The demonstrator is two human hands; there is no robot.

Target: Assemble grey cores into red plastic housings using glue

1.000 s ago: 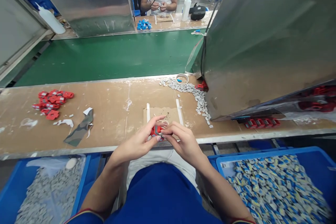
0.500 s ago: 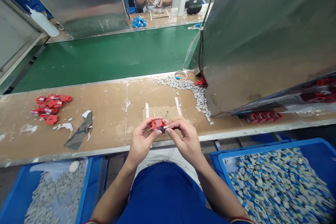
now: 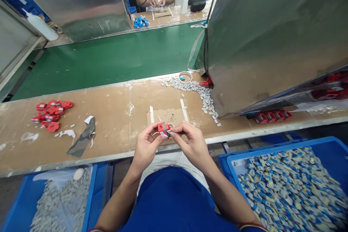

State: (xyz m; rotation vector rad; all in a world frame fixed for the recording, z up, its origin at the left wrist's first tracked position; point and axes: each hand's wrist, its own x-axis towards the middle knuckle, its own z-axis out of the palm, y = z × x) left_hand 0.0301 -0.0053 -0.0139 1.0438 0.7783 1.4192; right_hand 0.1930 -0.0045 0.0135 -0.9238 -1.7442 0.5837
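1. Left fingers (image 3: 151, 127): closed on red part (image 3: 163, 128). Right fingers (image 3: 181, 128): pinched at its right edge; anything tiny between them, can't tell.
2. Progress: looks mid-work, both hands on the piece, not set down; how much is left on it, can't tell.
3. Red part: between the two hands' fingers, over card (image 3: 175, 113).
4. Beyond fingers, rightward: loose grey tiles (image 3: 205, 98) on tabletop (image 3: 111, 116).
5. Well left of fingers: red pile (image 3: 51, 110), maybe finished, unclear.
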